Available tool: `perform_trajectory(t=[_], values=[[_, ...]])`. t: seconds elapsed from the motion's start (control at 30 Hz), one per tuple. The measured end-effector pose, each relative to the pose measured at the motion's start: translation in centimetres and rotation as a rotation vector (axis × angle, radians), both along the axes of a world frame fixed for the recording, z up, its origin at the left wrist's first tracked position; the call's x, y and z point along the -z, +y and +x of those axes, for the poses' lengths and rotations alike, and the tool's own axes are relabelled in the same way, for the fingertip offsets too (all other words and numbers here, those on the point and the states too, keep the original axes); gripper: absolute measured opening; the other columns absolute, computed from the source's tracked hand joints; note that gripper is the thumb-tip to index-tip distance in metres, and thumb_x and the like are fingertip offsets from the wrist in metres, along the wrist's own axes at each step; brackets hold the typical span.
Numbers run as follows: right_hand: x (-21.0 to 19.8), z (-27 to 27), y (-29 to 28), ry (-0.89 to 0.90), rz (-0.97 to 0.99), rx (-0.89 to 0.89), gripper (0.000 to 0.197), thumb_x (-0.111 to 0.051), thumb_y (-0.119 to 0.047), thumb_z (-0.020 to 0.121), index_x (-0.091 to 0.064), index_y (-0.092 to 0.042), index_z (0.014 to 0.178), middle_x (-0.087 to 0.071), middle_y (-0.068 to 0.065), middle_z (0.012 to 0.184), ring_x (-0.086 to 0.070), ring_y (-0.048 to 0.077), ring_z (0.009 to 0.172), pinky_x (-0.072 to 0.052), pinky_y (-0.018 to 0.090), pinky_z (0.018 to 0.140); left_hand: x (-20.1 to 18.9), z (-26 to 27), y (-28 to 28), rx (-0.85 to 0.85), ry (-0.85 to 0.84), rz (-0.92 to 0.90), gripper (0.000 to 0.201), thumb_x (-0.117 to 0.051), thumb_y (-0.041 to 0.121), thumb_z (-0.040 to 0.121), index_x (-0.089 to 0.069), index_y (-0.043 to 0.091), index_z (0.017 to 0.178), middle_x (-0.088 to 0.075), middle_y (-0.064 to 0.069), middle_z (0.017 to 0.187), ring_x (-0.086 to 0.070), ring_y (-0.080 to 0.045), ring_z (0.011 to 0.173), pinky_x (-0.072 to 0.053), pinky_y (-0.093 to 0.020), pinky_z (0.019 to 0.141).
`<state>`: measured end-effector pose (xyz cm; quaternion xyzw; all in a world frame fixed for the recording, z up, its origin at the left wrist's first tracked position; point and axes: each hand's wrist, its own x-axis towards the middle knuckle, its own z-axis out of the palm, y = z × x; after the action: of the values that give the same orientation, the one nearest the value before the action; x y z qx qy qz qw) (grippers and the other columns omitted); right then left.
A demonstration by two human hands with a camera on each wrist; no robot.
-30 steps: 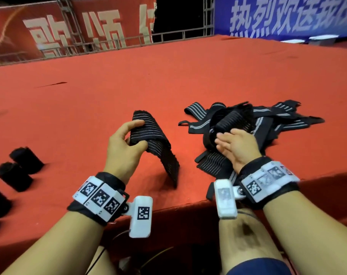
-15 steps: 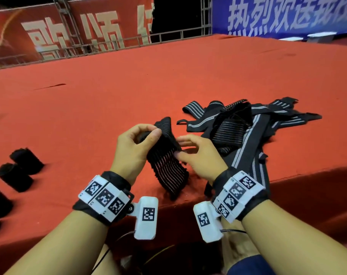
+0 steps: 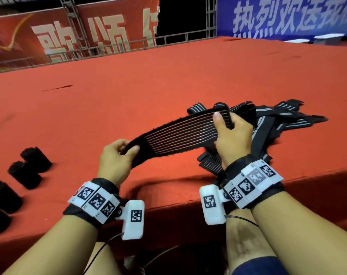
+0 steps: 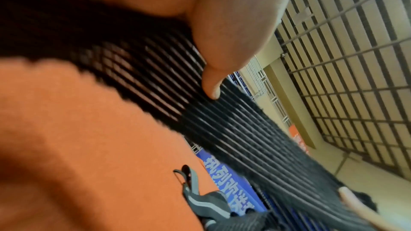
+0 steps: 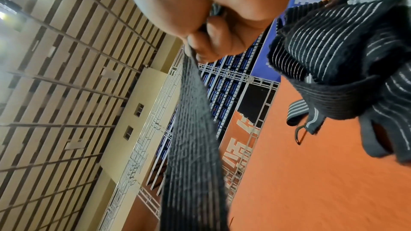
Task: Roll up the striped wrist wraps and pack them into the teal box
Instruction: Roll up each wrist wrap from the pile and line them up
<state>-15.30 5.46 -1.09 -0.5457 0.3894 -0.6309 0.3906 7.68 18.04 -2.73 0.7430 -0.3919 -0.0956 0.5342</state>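
Note:
A black wrist wrap (image 3: pixel 176 133) with thin pale stripes is stretched flat in the air above the red table's front edge. My left hand (image 3: pixel 117 155) pinches its near left end, thumb on top, and the same wrist wrap (image 4: pixel 222 120) runs away under my thumb in the left wrist view. My right hand (image 3: pixel 231 132) grips the far right end, fingers curled round the wrist wrap (image 5: pixel 193 147). Behind my right hand lies a tangled pile of unrolled wraps (image 3: pixel 278 124). No teal box shows in any view.
Several rolled black wraps (image 3: pixel 29 167) stand at the left of the red table (image 3: pixel 168 80). The table's front edge runs just under my wrists. Red and blue banners and metal railings stand beyond the far edge.
The wrap was bunched between my hands half a second ago. Now my hands have drawn apart and it is pulled out straight, my right hand having moved up and right.

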Motion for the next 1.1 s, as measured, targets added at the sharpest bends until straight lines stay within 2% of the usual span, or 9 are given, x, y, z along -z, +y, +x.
perform_trajectory(t=[0.1, 0.2, 0.3, 0.4, 0.53, 0.7, 0.83, 0.97, 1.1], values=[[-0.2, -0.4, -0.4, -0.055, 0.044, 0.04, 0.035, -0.063, -0.046, 0.09, -0.064, -0.014, 0.077, -0.063, 0.002, 0.067, -0.059, 0.02, 0.061, -0.054, 0.042, 0.054, 1.0, 1.2, 0.7, 0.009, -0.035, 0.178, 0.027, -0.069, 0.046, 0.083, -0.06, 0.024, 0.07, -0.069, -0.005, 0.069, -0.066, -0.028, 0.067, -0.051, -0.041, 0.066], [-0.1, -0.7, -0.9, -0.135, 0.086, 0.09, 0.026, -0.064, -0.028, 0.097, -0.064, -0.018, 0.073, -0.062, 0.0, 0.068, -0.058, 0.015, 0.057, -0.051, 0.029, 0.047, 1.9, 1.9, 1.5, -0.001, -0.05, 0.319, 0.027, -0.071, 0.031, 0.092, -0.058, 0.021, 0.071, -0.07, -0.006, 0.072, -0.062, -0.027, 0.068, -0.046, -0.037, 0.065], [0.4, -0.2, -1.0, -0.105, 0.099, 0.061, 0.012, -0.065, -0.034, 0.085, -0.069, -0.024, 0.091, -0.071, -0.002, 0.09, -0.067, 0.015, 0.084, -0.06, 0.046, 0.077, 2.3, 1.5, 1.8, 0.049, 0.132, 0.275, 0.023, -0.064, 0.007, 0.095, -0.053, 0.018, 0.079, -0.064, -0.015, 0.072, -0.056, -0.027, 0.067, -0.043, -0.039, 0.062], [0.8, 0.9, -0.2, -0.051, 0.208, -0.232, 0.055, -0.078, -0.028, 0.077, -0.055, -0.026, 0.127, -0.064, 0.0, 0.126, -0.063, 0.019, 0.117, -0.051, 0.048, 0.104, 1.5, 0.0, 1.7, 0.127, 0.287, 0.101, 0.031, -0.052, -0.009, 0.096, -0.049, 0.02, 0.085, -0.058, -0.023, 0.076, -0.055, -0.031, 0.074, -0.044, -0.043, 0.067], [0.9, 1.6, 2.5, 0.338, -0.029, -0.327, 0.072, -0.084, -0.028, 0.075, -0.05, -0.021, 0.138, -0.047, 0.001, 0.143, -0.047, 0.011, 0.127, -0.034, 0.03, 0.114, -0.6, -1.8, 1.7, 0.199, 0.401, -0.048, 0.037, -0.044, -0.016, 0.094, -0.049, 0.02, 0.09, -0.064, -0.018, 0.072, -0.061, -0.022, 0.055, -0.055, -0.031, 0.049], [1.7, 2.2, 5.1, 0.621, -0.438, -0.634, 0.073, -0.089, -0.036, 0.061, -0.062, -0.038, 0.129, -0.04, -0.012, 0.153, -0.033, 0.02, 0.143, -0.024, 0.039, 0.12, -2.4, -2.6, 1.7, 0.175, 0.473, -0.11, 0.044, -0.038, -0.018, 0.091, -0.048, 0.024, 0.096, -0.06, -0.012, 0.072, -0.054, -0.02, 0.052, -0.05, -0.029, 0.05], [1.7, 3.4, 6.2, 0.478, -0.537, -0.56, 0.03, -0.082, -0.026, 0.076, -0.076, -0.025, 0.106, -0.063, -0.01, 0.13, -0.053, 0.018, 0.12, -0.039, 0.031, 0.106, -3.6, -3.9, 2.2, 0.262, 0.463, -0.049, 0.039, -0.037, -0.018, 0.09, -0.053, 0.017, 0.087, -0.062, -0.015, 0.081, -0.054, -0.02, 0.056, -0.042, -0.025, 0.05], [-0.3, 3.6, 6.7, 0.311, -0.513, -0.479, 0.007, -0.074, -0.018, 0.086, -0.074, -0.017, 0.093, -0.069, -0.01, 0.086, -0.059, 0.004, 0.079, -0.041, 0.015, 0.074, -5.3, -4.7, 2.9, 0.365, 0.549, -0.044, 0.03, -0.04, -0.015, 0.094, -0.059, 0.007, 0.088, -0.068, -0.009, 0.073, -0.066, -0.014, 0.057, -0.055, -0.022, 0.052], [-2.5, 3.2, 6.9, 0.194, -0.372, -0.465, 0.004, -0.069, -0.029, 0.088, -0.066, -0.033, 0.088, -0.064, -0.015, 0.073, -0.057, 0.002, 0.068, -0.05, 0.03, 0.068, -7.8, -5.6, 4.1, 0.387, 0.411, -0.117, 0.019, -0.055, 0.024, 0.1, -0.068, 0.017, 0.088, -0.062, 0.002, 0.076, -0.058, -0.012, 0.061, -0.05, -0.021, 0.05]])
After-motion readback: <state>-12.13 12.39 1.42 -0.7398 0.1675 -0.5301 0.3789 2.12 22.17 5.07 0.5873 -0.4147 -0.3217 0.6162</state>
